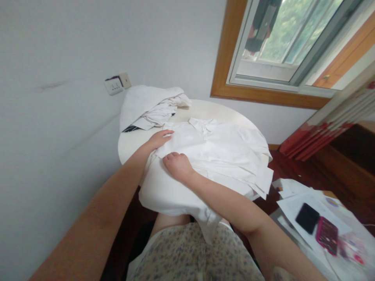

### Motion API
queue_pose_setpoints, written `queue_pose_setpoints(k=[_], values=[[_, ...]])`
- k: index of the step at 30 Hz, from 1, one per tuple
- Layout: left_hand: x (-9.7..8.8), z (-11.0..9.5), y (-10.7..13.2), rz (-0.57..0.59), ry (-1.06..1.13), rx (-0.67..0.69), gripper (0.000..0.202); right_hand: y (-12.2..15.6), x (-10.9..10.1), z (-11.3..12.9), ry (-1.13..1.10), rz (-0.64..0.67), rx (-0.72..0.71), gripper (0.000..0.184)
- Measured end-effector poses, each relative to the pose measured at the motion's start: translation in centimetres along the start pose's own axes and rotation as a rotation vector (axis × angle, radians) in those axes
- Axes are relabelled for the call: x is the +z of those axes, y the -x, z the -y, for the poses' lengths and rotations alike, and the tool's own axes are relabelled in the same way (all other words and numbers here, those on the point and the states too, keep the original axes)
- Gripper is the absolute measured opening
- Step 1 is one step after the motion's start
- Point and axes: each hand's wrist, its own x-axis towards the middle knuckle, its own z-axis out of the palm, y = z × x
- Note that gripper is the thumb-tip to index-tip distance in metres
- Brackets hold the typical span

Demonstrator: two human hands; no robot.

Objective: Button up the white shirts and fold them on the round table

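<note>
A white collared shirt (187, 145) lies spread across the round white table (231, 111), with its collar (204, 126) towards the far side. Part of the cloth hangs over the near edge towards my lap. My left hand (160, 139) rests on the left edge of the shirt, fingers stretched out and slightly apart. Nearer to me, my right hand (177, 166) is closed against the cloth with its fingers curled down, gripping the shirt. The fingertips of this hand are partly hidden.
Crumpled white garments (152, 107) are piled at the table's back left, by the wall sockets (114, 86). On the lower right, a covered surface holds papers (288, 203), a black phone (307, 217) and a pink-cased item (327, 235). A wood-framed window (219, 70) and curtain (322, 125) stand beyond.
</note>
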Motion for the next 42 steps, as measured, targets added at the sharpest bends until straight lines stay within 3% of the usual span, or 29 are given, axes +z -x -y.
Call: queue_pose_setpoints(k=[6, 10, 16, 21, 25, 35, 40, 42], values=[[0.9, -2.8, 0.1, 0.103, -0.338, -0.052, 0.051, 0.3, 0.2, 0.8, -0.033, 0.008, 0.026, 0.022], [2.8, -4.6, 1.5, -0.032, -0.564, -0.087, 0.05, 1.3, -0.3, 0.9, -0.005, -0.004, 0.185, 0.025], [3.5, -4.8, 2.4, -0.086, -0.589, -0.042, 0.049, 4.6, -1.0, -1.4, 0.073, 0.082, 0.319, 0.025], [3.5, -4.8, 2.4, -0.107, -0.581, -0.035, 0.048, 8.8, -0.5, -5.3, 0.016, 0.052, 0.096, 0.039], [3.5, -4.9, 2.4, -0.103, -0.57, -0.042, 0.048, 11.7, 0.2, -7.0, -0.047, -0.007, 0.07, 0.04], [3.3, -5.0, 2.3, -0.059, -0.609, -0.07, 0.049, 16.3, 0.7, -8.2, -0.187, -0.226, 0.052, 0.038], [3.0, -6.6, 3.2, -0.169, -0.687, -0.052, 0.043, 18.8, 0.7, -7.3, -0.224, -0.262, 0.154, 0.041], [3.0, -7.4, 3.5, -0.218, -0.761, 0.018, 0.038, 19.3, 0.2, -6.6, -0.22, -0.242, 0.214, 0.04]])
